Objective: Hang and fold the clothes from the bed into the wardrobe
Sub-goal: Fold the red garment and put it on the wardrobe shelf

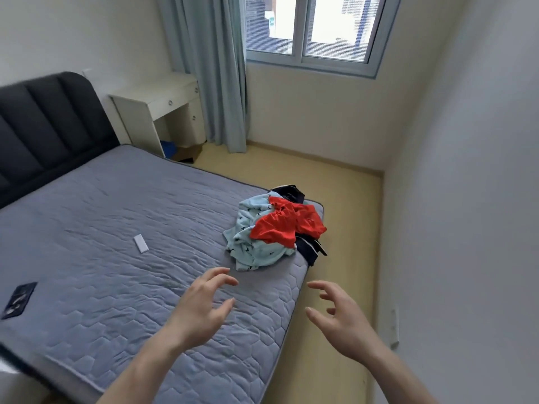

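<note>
Up on the bed [116,228], a pile of clothes [274,231] sits at the corner by the floor: light blue, red and dark pieces, all bunched up. Both hands reach toward it and touch nothing. The left hand [201,307] and the right hand [341,319] have spread, loose fingers, each grip released. A small white thing [141,243] lies on the bed too.
</note>
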